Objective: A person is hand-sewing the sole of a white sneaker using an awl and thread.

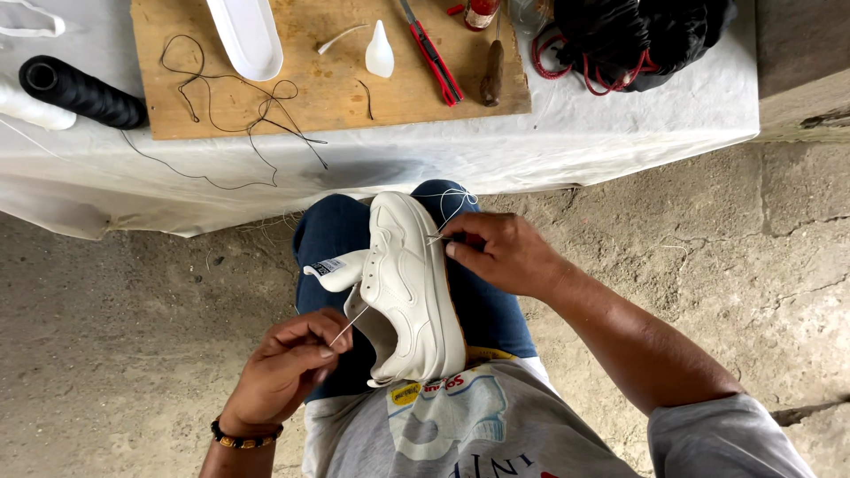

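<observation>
- White sneaker (409, 288): on its side, resting on the lap, centre.
- Left hand (285, 367): pinches white thread (348, 325), near left.
- Right hand (505, 255): fingers closed on thread at the sole edge.
- Wooden board (328, 80): far, on the table.

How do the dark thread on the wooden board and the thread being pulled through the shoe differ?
The dark thread lies slack in loose loops on the wooden board; the white thread runs taut from the left hand to the white shoe. One lies untouched, the other is pinched. Both are thin.
</observation>
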